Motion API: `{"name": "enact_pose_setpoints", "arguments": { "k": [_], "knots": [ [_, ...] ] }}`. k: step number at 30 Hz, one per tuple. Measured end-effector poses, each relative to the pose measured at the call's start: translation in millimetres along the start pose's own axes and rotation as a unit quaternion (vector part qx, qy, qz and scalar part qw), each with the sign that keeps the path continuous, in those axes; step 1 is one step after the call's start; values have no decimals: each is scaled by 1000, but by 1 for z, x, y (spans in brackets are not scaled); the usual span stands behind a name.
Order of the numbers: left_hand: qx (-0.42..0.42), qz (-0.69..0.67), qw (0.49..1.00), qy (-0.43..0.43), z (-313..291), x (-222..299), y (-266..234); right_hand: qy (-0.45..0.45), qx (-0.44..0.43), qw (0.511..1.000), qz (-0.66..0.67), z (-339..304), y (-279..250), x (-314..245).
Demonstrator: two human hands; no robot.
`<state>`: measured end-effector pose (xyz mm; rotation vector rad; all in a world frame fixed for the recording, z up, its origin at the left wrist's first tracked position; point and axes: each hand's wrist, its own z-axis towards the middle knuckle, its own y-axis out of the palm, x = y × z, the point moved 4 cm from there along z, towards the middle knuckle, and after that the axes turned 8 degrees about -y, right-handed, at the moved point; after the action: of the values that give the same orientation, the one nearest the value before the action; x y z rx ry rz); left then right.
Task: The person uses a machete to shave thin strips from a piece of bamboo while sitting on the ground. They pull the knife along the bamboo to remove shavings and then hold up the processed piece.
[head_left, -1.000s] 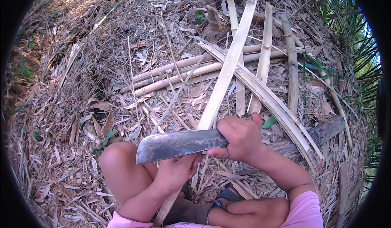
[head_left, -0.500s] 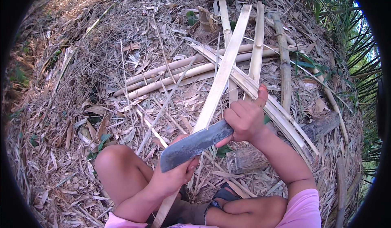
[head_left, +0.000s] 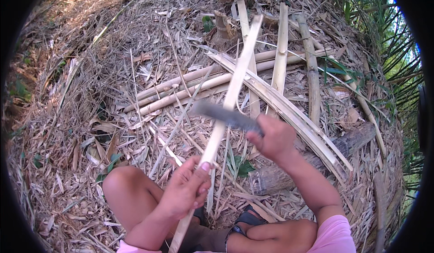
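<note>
My left hand (head_left: pixel 186 187) is closed around a long pale bamboo strip (head_left: pixel 242 70), its thumb lying on the strip's face. The strip slants from my lap up and away to the right. My right hand (head_left: pixel 276 138) grips the handle of a machete (head_left: pixel 228 118), the handle itself hidden by the fingers. Its dark, broad blade lies across the strip beyond my left hand and points left, its tip smeared by motion. A thin curled shaving (head_left: pixel 242 107) shows beside the strip, just above the blade.
Split bamboo lengths (head_left: pixel 294 110) lie beyond my right hand, across round bamboo poles (head_left: pixel 190 90). A thick weathered log (head_left: pixel 275 178) rests right of my feet. Farther off stand a short stump (head_left: pixel 224 29) and a grey pole (head_left: pixel 312 77). Dry leaves cover the ground.
The machete has moved away from me along the strip, from over my left hand to farther up. The strip's far end has shifted slightly left and nearer. My left hand is now uncovered.
</note>
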<state>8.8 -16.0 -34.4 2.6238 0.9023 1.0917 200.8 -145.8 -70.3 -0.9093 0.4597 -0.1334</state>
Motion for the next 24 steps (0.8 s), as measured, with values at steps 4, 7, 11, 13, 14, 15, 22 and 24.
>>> {"name": "enact_pose_setpoints", "arguments": {
  "k": [4, 7, 11, 13, 14, 15, 22, 24],
  "knots": [
    [-7, 21, 999, -32, -6, -15, 1, -84, 22, 995, -54, 8, -3, -5],
    [-28, 19, 998, -57, -11, -24, 7, -44, 36, 995, -76, 12, -7, 43],
    [-32, 54, 995, -80, -22, -35, 10, 2, 30, 996, -85, 2, -8, 91],
    [-47, 64, 991, -106, -27, -46, 3, 166, -2, 982, -95, -4, -17, 141],
    [-50, 91, 990, -93, -20, -48, 1, 163, -47, 980, -101, -10, -25, 151],
    [-44, 87, 990, -98, -18, -49, 1, 180, -47, 979, -86, -9, -25, 147],
    [-16, 80, 991, -109, -20, -42, 7, 97, 41, 987, -124, -25, -16, 137],
    [-26, 91, 992, -88, -24, -45, 11, 280, 24, 948, -151, -36, -39, 216]
  ]
}}
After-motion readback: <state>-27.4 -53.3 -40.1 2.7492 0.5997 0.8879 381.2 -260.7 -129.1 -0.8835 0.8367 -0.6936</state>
